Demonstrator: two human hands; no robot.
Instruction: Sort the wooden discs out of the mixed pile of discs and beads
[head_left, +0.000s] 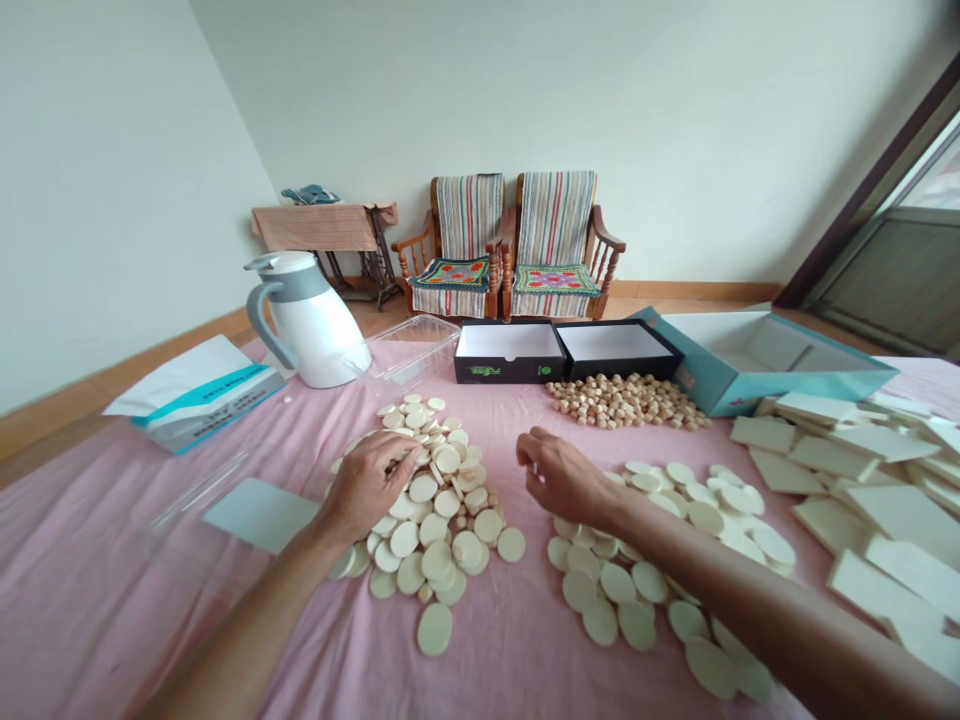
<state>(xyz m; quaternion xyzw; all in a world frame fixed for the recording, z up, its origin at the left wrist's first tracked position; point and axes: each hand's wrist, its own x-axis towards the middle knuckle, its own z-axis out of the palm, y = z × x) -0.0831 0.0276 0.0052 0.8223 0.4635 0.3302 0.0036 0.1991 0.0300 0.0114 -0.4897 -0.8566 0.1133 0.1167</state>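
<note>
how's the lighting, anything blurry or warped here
Head view: soft light, slight sheen on the white plastic jug; head view: pale round wooden-looking discs show clear outlines; head view: wide-angle distortion seems to slant the dark-framed door.

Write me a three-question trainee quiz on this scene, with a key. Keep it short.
1. True or false: the white jug stands left of the two black boxes.
2. Which lies nearest the left hand? A) flat rectangular boards B) round discs C) the teal box
3. Fill in: the small wooden pieces are heaped in front of the ____ of the two black boxes (left or right).

Key: 1. True. 2. B. 3. Right.
</note>
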